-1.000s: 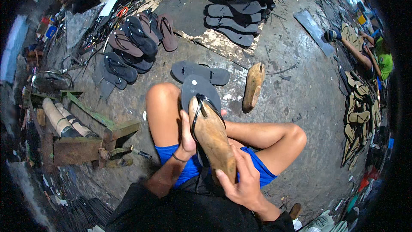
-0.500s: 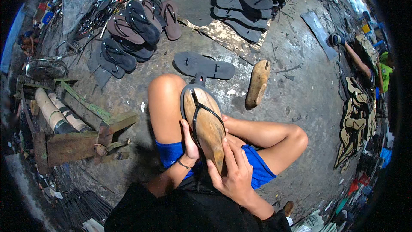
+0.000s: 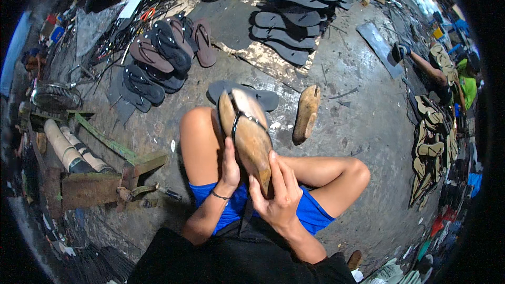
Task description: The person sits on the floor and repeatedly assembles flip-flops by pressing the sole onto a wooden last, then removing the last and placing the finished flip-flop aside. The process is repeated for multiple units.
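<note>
We sit on the concrete floor (image 3: 363, 121) with knees drawn up, and at the centre of the frame we hold a wooden shoe last (image 3: 248, 134) with a dark sandal thong strap (image 3: 243, 117) stretched over it, its toe end resting against our left knee (image 3: 197, 126), which seems to steady it while we work. Our left hand (image 3: 230, 164) wraps around the last's left edge from behind, its grip closed on the wood, and our right hand (image 3: 279, 194) clamps the narrow heel end from the lower right, fingers curled over the top, so the piece is pinned between both hands and tilted up toward our face for a clear look at the strap. A dark sole (image 3: 265, 99) lies flat on the floor just beyond the last, and a second wooden last (image 3: 306, 113) lies right of centre, near enough to pick up. In the upper left of the frame finished flip-flops (image 3: 163, 52) lie in overlapping rows, and a stack of bare dark soles (image 3: 297, 18) sits at the upper middle. A wooden jig (image 3: 105, 179) stands at the lower left beside rolled tubes (image 3: 68, 150). At the right edge another person's arm (image 3: 428, 71) reaches over tan soles (image 3: 428, 147).
</note>
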Tool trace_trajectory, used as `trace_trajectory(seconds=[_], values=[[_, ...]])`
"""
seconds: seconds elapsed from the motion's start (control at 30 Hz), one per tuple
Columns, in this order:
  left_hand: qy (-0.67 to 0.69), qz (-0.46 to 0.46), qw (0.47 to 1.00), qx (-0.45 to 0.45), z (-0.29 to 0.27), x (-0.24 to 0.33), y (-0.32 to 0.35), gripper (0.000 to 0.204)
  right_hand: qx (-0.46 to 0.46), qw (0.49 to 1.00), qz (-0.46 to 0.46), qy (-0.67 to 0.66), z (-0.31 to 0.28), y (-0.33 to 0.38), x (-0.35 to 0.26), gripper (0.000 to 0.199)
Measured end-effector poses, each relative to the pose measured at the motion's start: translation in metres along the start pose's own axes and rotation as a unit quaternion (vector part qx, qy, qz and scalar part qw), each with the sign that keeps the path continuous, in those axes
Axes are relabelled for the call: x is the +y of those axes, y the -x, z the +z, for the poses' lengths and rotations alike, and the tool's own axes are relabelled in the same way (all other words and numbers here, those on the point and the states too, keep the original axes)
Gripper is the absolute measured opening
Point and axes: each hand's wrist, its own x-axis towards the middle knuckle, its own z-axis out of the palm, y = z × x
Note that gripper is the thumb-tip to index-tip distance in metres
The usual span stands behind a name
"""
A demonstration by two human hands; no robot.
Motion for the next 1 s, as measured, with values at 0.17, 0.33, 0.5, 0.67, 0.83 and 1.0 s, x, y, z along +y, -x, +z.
trace_trajectory(seconds=[0.17, 0.33, 0.5, 0.67, 0.83, 1.0], values=[[-0.075, 0.021, 0.982, -0.173, 0.021, 0.033, -0.009, 0.121, -0.003, 0.998, -0.013, -0.058, -0.011, -0.021, 0.010, 0.050], [-0.013, -0.008, 0.977, -0.214, 0.033, 0.027, 0.013, 0.113, -0.008, 0.986, 0.069, -0.154, -0.023, -0.050, 0.034, 0.045], [0.075, -0.010, 0.988, -0.134, 0.051, 0.057, 0.027, 0.102, -0.161, 0.968, -0.044, -0.189, -0.072, -0.039, 0.041, 0.102], [-0.013, 0.048, 0.997, -0.057, 0.050, 0.057, 0.027, 0.100, -0.125, 0.990, 0.000, -0.059, -0.027, 0.013, 0.038, 0.099], [0.025, 0.003, 0.997, -0.070, 0.037, 0.058, 0.040, 0.095, -0.160, 0.968, 0.046, -0.185, -0.036, 0.022, 0.038, 0.095], [-0.044, -0.092, 0.983, -0.152, -0.004, 0.046, 0.102, 0.104, -0.250, 0.741, 0.368, -0.503, -0.045, 0.063, 0.042, 0.047]])
